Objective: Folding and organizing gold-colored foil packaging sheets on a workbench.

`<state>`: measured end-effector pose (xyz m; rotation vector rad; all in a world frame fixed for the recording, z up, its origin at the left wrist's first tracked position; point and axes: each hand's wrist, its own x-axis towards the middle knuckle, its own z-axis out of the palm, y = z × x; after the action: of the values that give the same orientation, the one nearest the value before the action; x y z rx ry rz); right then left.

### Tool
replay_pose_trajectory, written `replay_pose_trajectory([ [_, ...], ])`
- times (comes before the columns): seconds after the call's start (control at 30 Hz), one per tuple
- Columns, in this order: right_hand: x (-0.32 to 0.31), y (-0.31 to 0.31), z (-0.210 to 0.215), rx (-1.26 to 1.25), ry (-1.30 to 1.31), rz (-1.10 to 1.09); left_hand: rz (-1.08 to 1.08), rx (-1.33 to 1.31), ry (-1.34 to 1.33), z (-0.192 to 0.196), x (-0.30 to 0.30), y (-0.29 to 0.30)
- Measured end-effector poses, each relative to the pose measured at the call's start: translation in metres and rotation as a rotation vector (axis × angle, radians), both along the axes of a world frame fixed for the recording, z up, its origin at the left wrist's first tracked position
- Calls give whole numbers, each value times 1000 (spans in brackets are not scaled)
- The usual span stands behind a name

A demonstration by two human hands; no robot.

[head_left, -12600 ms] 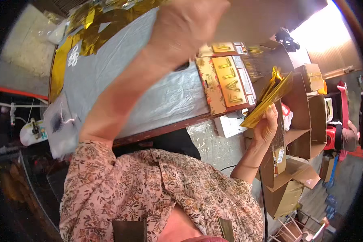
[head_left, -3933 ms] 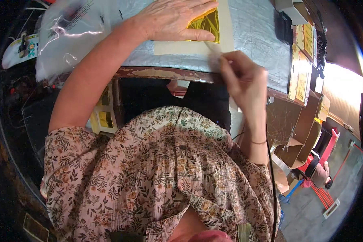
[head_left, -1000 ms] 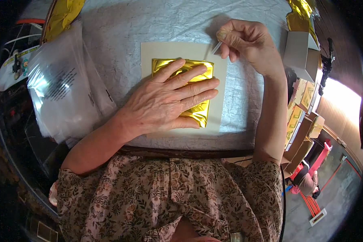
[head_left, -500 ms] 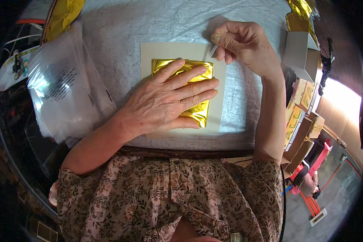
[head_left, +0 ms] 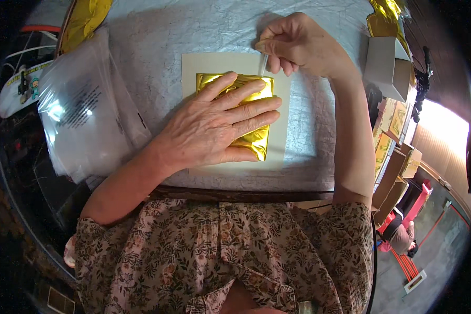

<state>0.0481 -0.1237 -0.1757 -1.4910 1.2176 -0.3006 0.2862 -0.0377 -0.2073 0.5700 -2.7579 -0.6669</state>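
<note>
gold foil packet [head_left: 255, 140] lies flat on cream card [head_left: 214, 62], long axis approx 12–6; l hand [head_left: 206, 125] nearer, pressed on top w/ fingers spread; r hand [head_left: 298, 46] pinches thin clear strip [head_left: 265, 64], packet at its 7 o'clock.

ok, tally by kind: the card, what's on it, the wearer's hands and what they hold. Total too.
Hands: 2 (left hand, right hand)
Gold packet: 1
Card: 1
Clear strip: 1
Total: 5
</note>
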Motion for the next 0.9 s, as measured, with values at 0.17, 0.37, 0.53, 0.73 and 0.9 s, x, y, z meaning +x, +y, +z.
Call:
replay_pose_trajectory([
  [0.17, 2, 4, -6, -37, 51, -14, -7, -4, -1, 1, -1, 0],
  [0.37, -22, 35, 1, -126, -12, -334, 7, -65, 21, 1, 1, 2],
  [0.53, -25, 71, -7, -253, -156, -534, -10, -94, 35, -1, 4, 4],
  [0.73, 15, 92, -23, -399, -68, -523, -12, -176, 23, -7, 5, 8],
  [0.9, 21, 96, -19, -514, 71, -453, -21, -232, 7, -12, 4, 9],
])
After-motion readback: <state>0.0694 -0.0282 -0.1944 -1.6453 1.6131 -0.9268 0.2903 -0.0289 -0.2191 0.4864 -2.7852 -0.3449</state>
